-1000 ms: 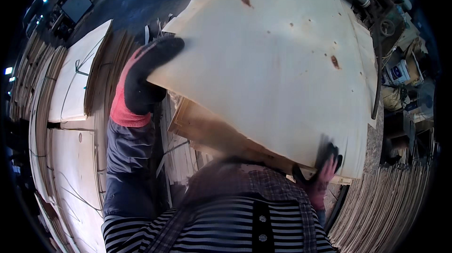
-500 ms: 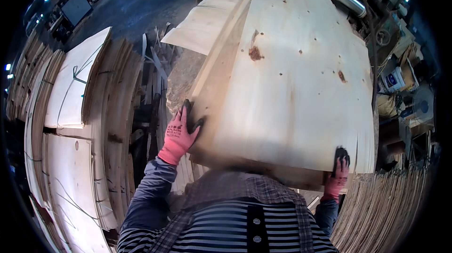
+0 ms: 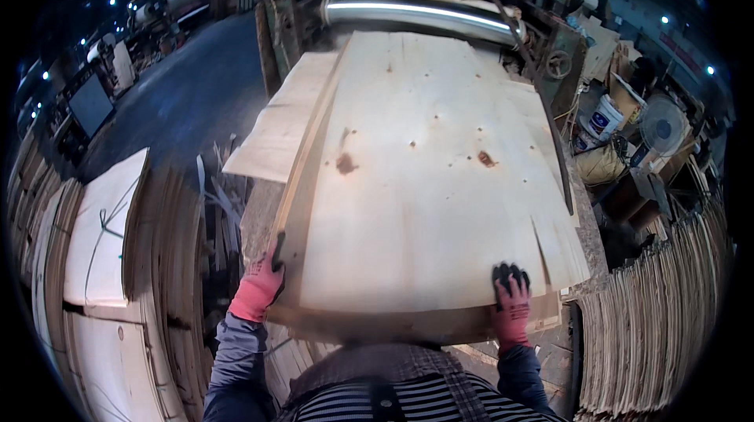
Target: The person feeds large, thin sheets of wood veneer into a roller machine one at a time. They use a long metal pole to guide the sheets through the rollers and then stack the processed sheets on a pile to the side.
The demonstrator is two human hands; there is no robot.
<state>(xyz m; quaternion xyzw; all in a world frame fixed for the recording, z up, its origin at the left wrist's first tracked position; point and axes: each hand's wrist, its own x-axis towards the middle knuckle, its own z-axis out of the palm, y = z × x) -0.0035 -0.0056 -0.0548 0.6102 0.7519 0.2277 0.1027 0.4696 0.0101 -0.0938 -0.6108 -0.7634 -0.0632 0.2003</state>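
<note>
A stack of thin wood veneer sheets [image 3: 408,210] lies before me, pale with brown knots and small dark specks. Its top sheet has a split near the right-hand near corner. My left hand [image 3: 261,284], in a pink glove with black fingertips, rests along the stack's left edge, fingers stretched out. At the near edge, toward the right, my right hand [image 3: 512,304] in a matching glove lies on the top sheet with its fingers apart. Another veneer sheet [image 3: 275,120] sticks out on the left from beneath the stack.
A shiny metal roller [image 3: 424,20] spans the far end. Tied veneer bundles [image 3: 102,233] stand to the left; more sheets [image 3: 648,328] stand on edge at the right. Beyond them are a white bucket [image 3: 605,117] and a fan [image 3: 664,125].
The view has tilted up, bringing the whole roller into sight. My right hand has shifted inward from the near right corner. My left hand stays at the left edge.
</note>
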